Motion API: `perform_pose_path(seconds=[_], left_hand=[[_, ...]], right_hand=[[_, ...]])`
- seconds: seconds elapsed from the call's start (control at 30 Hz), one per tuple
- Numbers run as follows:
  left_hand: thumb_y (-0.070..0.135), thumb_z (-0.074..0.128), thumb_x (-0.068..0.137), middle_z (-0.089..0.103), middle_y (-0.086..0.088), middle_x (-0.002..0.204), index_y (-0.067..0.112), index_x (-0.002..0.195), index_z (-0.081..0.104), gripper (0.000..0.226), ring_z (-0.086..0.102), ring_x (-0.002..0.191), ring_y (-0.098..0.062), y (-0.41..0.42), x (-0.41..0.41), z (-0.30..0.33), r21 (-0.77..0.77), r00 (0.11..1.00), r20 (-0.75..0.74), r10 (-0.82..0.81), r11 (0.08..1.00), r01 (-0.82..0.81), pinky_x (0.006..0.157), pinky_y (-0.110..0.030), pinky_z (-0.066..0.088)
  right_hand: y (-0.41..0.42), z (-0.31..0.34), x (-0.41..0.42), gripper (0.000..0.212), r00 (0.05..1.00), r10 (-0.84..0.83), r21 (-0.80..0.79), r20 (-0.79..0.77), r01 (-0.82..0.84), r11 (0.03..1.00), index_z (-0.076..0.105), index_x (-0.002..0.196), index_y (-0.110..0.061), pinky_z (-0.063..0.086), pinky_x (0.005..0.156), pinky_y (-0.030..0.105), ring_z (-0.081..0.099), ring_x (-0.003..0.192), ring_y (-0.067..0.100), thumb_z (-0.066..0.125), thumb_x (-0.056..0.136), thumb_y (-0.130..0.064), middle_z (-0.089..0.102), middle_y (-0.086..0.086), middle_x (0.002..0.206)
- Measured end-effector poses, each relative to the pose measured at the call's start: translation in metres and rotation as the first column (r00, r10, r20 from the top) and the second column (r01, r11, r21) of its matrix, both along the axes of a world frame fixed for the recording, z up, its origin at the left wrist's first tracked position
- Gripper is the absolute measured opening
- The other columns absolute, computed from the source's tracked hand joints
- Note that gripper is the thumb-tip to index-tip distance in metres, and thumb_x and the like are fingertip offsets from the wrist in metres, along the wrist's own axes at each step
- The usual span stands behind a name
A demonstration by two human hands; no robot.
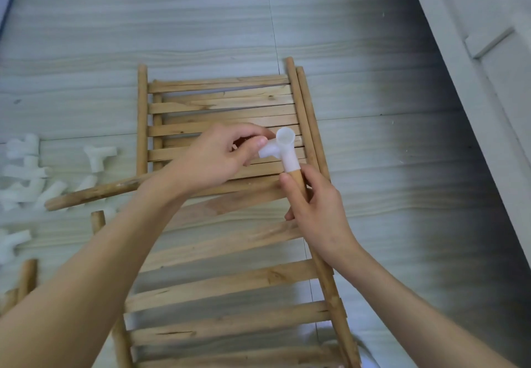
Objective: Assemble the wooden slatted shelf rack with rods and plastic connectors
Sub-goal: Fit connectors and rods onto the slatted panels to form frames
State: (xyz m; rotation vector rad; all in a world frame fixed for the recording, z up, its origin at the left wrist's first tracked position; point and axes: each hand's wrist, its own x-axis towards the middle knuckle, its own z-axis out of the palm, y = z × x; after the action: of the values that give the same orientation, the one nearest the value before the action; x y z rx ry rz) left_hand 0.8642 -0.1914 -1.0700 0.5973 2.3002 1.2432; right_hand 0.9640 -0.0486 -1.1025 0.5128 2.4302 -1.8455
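Observation:
A white plastic connector [283, 149] sits on the top end of the right side rod [327, 275] of the near slatted shelf [230, 284]. My left hand [221, 155] pinches the connector's side branch between thumb and fingers. My right hand [313, 206] grips the rod just below the connector. A second slatted shelf [221, 109] lies flat on the floor beyond my hands, with a loose rod [309, 114] along its right side. Another loose rod [97, 191] lies across the floor under my left forearm.
Several spare white connectors [26, 172] are scattered on the floor at the left, one [99, 155] nearer the far shelf. Short rod ends [27, 277] show at the lower left. A white wall or cabinet panel [488, 51] runs along the right.

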Motion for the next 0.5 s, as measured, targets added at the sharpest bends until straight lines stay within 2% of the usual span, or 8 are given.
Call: perform_pose_path(seconds=[0.1, 0.17, 0.27, 0.37, 0.43, 0.5], left_hand=[[0.027, 0.052, 0.093, 0.060, 0.015, 0.070, 0.022, 0.099, 0.066, 0.016, 0.046, 0.058, 0.000, -0.010, 0.000, 0.001, -0.095, 0.999, 0.026, -0.029, 0.995, 0.031, 0.059, -0.015, 0.038], [0.031, 0.052, 0.092, 0.058, 0.011, 0.069, 0.016, 0.100, 0.066, 0.022, 0.045, 0.056, 0.000, -0.016, 0.001, 0.002, -0.204, 0.998, 0.001, -0.058, 0.977, 0.057, 0.057, -0.016, 0.035], [0.035, 0.050, 0.092, 0.055, 0.017, 0.070, 0.019, 0.104, 0.065, 0.026, 0.048, 0.063, -0.002, -0.018, 0.004, 0.004, -0.330, 0.989, -0.092, -0.113, 0.941, 0.076, 0.063, -0.028, 0.037], [0.047, 0.046, 0.086, 0.061, 0.011, 0.077, 0.025, 0.102, 0.063, 0.032, 0.051, 0.068, -0.005, -0.016, 0.008, 0.009, -0.349, 0.984, -0.152, -0.088, 0.937, 0.030, 0.065, -0.032, 0.041], [0.054, 0.046, 0.078, 0.063, 0.010, 0.082, 0.027, 0.101, 0.062, 0.039, 0.054, 0.074, -0.009, -0.015, 0.010, 0.011, -0.349, 0.986, -0.149, -0.081, 0.937, 0.024, 0.069, -0.034, 0.045], [0.056, 0.051, 0.076, 0.062, 0.013, 0.081, 0.029, 0.098, 0.060, 0.036, 0.054, 0.074, -0.007, -0.014, 0.014, 0.012, -0.362, 0.982, -0.161, -0.096, 0.932, 0.032, 0.070, -0.036, 0.046]], right_hand=[[0.004, -0.002, 0.001, 0.023, 1.000, 0.011, -0.054, 0.011, -0.010, 0.998, 0.053, 0.088, -0.006, 0.043, 0.047, 0.028, 0.047, 0.056, 0.033, 0.051, 0.094, -0.028, 0.046, 0.016, 0.071], [0.009, -0.004, 0.000, 0.020, 0.999, 0.024, -0.110, 0.036, -0.020, 0.994, 0.056, 0.094, -0.005, 0.044, 0.047, 0.021, 0.048, 0.048, 0.017, 0.049, 0.095, -0.025, 0.046, 0.010, 0.070], [0.015, -0.008, -0.001, 0.026, 0.996, 0.053, -0.157, 0.071, -0.042, 0.987, 0.057, 0.104, -0.001, 0.047, 0.055, 0.023, 0.050, 0.047, 0.006, 0.048, 0.096, -0.024, 0.047, 0.003, 0.068], [0.020, -0.006, -0.003, 0.027, 0.995, 0.071, -0.214, 0.069, -0.055, 0.975, 0.060, 0.105, -0.005, 0.048, 0.067, 0.033, 0.052, 0.060, 0.009, 0.052, 0.094, -0.029, 0.048, 0.011, 0.072], [0.022, 0.002, -0.007, 0.029, 0.996, 0.068, -0.275, 0.050, -0.052, 0.960, 0.062, 0.105, -0.010, 0.046, 0.075, 0.032, 0.053, 0.078, 0.014, 0.055, 0.089, -0.033, 0.051, 0.022, 0.087], [0.023, 0.008, -0.012, 0.037, 0.998, 0.062, -0.329, 0.016, -0.053, 0.943, 0.061, 0.104, -0.006, 0.041, 0.083, 0.032, 0.051, 0.088, 0.017, 0.051, 0.084, -0.035, 0.054, 0.023, 0.096]])
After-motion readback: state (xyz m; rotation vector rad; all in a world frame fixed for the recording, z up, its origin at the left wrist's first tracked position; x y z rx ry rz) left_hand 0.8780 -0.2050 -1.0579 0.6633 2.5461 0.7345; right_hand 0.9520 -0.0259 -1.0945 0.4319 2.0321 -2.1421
